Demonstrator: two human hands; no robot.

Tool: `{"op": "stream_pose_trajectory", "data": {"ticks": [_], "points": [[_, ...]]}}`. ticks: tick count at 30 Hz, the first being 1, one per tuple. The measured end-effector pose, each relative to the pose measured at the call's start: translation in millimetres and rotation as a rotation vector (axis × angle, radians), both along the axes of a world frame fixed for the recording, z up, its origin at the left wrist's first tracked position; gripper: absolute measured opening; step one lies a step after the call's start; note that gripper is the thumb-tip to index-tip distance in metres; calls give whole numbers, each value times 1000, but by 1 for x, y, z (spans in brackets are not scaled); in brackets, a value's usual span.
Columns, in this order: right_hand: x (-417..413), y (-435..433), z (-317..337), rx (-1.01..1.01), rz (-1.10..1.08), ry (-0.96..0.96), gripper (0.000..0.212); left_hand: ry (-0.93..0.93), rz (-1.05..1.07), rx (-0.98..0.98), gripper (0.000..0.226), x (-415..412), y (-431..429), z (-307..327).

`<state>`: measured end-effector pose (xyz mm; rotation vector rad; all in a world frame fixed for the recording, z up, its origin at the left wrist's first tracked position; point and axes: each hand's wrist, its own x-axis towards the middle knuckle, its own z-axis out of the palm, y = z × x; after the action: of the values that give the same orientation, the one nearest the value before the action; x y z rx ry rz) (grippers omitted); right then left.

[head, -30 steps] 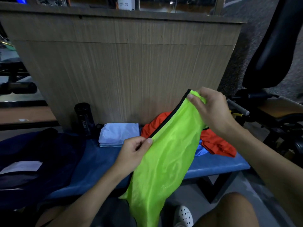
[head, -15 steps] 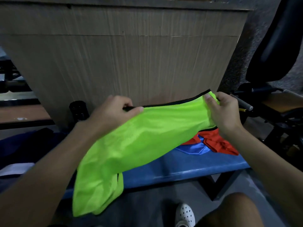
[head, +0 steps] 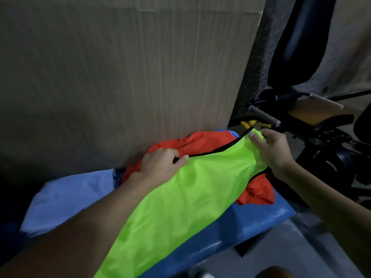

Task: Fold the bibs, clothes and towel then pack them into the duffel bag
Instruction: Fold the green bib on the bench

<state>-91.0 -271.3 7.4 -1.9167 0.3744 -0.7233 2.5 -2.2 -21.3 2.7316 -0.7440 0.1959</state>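
Blue bench [head: 251, 223] against wooden panel [head: 120, 77]; black gym machine [head: 301, 47] close at right. One green bib [head: 180, 207] held taut over the bench. Left hand [head: 160, 165] pinches its black-trimmed top edge, thumb on top. Right hand [head: 271, 151] pinches the far corner, fingers curled round the cloth. Bib covers most of one orange garment [head: 200, 141], which shows above and below it. One pale blue towel [head: 66, 195] lies at left, blurred. Bib's lower end cut off by the frame. Far left too dark to read.
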Motion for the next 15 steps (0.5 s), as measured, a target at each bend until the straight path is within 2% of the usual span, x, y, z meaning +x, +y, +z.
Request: {"op": "stream_pose_trajectory", "data": {"ticks": [3, 5, 8, 11, 15], "points": [[33, -27, -41, -181, -54, 142, 28, -47, 34, 6, 36, 22, -33, -48], [49, -34, -68, -263, -85, 316, 30, -88, 42, -17, 34, 31, -43, -74], [58, -29, -100, -366, -116, 505, 64, -137, 60, -14, 46, 37, -49, -96], [59, -24, -115, -531, -171, 523, 79, -167, 48, -22, 47, 41, -51, -103], [58, -24, -114, -581, -240, 529, 85, -135, 56, -17, 48, 40, -53, -97]]}}
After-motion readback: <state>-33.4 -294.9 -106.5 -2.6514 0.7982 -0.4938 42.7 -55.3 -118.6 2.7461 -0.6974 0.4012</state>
